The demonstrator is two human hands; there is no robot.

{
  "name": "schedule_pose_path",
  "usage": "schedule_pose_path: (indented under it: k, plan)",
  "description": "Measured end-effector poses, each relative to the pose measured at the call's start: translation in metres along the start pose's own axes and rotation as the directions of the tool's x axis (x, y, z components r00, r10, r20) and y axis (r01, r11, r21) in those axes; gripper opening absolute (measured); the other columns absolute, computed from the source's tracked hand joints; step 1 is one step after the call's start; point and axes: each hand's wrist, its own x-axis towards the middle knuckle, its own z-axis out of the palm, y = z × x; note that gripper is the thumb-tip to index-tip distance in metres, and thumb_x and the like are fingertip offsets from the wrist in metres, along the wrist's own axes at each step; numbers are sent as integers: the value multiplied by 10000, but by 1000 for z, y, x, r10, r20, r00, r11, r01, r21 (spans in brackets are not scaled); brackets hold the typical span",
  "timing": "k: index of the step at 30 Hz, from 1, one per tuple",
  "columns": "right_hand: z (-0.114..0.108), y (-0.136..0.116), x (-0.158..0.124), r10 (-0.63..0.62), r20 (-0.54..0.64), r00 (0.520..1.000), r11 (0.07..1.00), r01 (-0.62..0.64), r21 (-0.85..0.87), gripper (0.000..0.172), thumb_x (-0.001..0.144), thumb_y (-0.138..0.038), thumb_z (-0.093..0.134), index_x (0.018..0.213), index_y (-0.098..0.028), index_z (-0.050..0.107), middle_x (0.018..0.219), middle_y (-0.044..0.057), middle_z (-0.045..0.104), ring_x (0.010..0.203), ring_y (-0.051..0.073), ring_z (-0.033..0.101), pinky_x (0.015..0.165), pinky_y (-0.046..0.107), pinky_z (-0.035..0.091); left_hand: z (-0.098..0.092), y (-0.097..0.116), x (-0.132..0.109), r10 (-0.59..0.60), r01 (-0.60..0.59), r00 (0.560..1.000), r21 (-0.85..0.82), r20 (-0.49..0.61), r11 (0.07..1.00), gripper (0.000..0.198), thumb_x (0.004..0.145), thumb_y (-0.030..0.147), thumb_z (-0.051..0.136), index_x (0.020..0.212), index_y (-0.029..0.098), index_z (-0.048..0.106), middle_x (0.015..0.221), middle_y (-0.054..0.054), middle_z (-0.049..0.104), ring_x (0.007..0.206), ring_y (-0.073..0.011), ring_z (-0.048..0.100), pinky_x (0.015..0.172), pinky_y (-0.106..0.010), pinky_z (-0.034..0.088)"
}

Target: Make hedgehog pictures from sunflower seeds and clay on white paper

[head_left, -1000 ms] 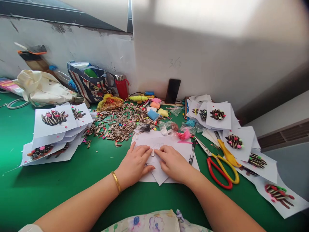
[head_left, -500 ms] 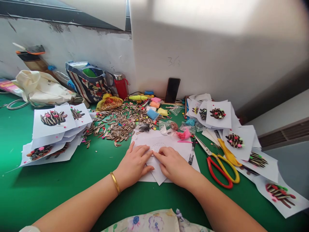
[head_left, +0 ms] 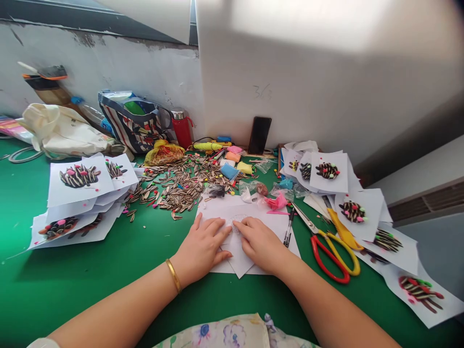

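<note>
Two bare hands press flat on white paper on a green desk (head_left: 108,299), fingertips now drawn in almost to touching over a faint pencilled circle (head_left: 237,223) that lay more open between them half a second earlier. The left hand (head_left: 201,249), a gold bangle (head_left: 173,275) at its wrist, and the right hand (head_left: 261,244) rest side by side, spread and not gripping, on a folded sheet of white paper (head_left: 237,256) lying over a wider sheet (head_left: 213,208). The circle sits just above and between the fingers, partly hidden. Close to the right hand lie a ballpoint pen (head_left: 288,231) and red-and-yellow-handled scissors (head_left: 328,256), with a yellow utility knife (head_left: 342,232) beside them. Striped sunflower seeds (head_left: 177,188) are heaped beyond the paper, and sheets bearing hedgehog pictures made of seeds (head_left: 79,181) are stacked on both sides.
</note>
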Motion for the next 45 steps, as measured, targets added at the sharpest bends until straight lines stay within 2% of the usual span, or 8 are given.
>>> schedule_pose_path:
  k: [3, 11, 15, 24, 28, 35, 45]
  plan:
    - [3, -1, 1, 1, -6, 1000, 1000, -1, -18, 520, 863, -91, 479, 1371, -191, 523, 1166, 108, 573, 1059, 224, 526, 955, 365, 445, 0, 0, 0, 8, -8, 1000, 3, -8, 1000, 576, 876, 513, 599, 1382, 255, 498, 1394, -105, 534, 1281, -307, 475, 1157, -603, 208]
    - [10, -1, 3, -4, -23, 1000, 997, 2, -79, 494, 887, -126, 484, 1367, -229, 537, 1124, 98, 567, 1012, 223, 507, 915, 366, 435, 0, -9, 0, 30, -36, 997, -75, -70, 997, 502, 912, 436, 576, 1308, 131, 540, 1360, -150, 563, 1262, -276, 509, 1153, -560, 287]
    - [10, -1, 2, -19, -37, 999, 996, 16, -85, 509, 880, -117, 489, 1376, -224, 528, 1112, 97, 566, 1016, 224, 503, 914, 360, 433, 1, -9, 0, 36, -41, 997, -71, -70, 997, 515, 890, 446, 605, 1302, 142, 553, 1364, -147, 560, 1252, -290, 515, 1144, -567, 301]
    - [8, -2, 1, -35, -38, 999, 996, 32, -85, 496, 880, -117, 499, 1352, -262, 549, 1097, 87, 555, 995, 216, 498, 899, 352, 434, -1, -9, -1, 43, -48, 997, -80, -60, 996, 487, 884, 435, 618, 1311, 208, 561, 1375, -119, 554, 1277, -278, 499, 1167, -568, 247]
    - [9, -1, 1, -30, -39, 999, 996, 27, -83, 494, 890, -125, 490, 1365, -253, 537, 1093, 88, 561, 996, 215, 502, 905, 351, 435, 0, -8, -1, 29, -34, 997, -86, -65, 996, 543, 879, 458, 618, 1338, 180, 536, 1377, -134, 551, 1280, -280, 494, 1170, -556, 249]
    - [8, -1, 1, -16, -34, 999, 998, 14, -62, 507, 878, -111, 491, 1368, -235, 535, 1120, 91, 563, 1021, 217, 502, 925, 350, 432, 0, -6, -1, 16, -17, 1000, -58, -13, 998, 608, 861, 482, 632, 1379, 191, 500, 1402, -129, 525, 1273, -299, 477, 1156, -585, 247]
    - [3, 0, 1, -24, -29, 999, 999, 24, -21, 478, 885, -97, 473, 1343, -210, 547, 1128, 98, 572, 1018, 211, 523, 926, 355, 443, 0, -4, 0, 14, -19, 998, -78, -57, 997, 599, 859, 477, 635, 1373, 200, 502, 1369, -133, 545, 1250, -301, 497, 1140, -586, 279]
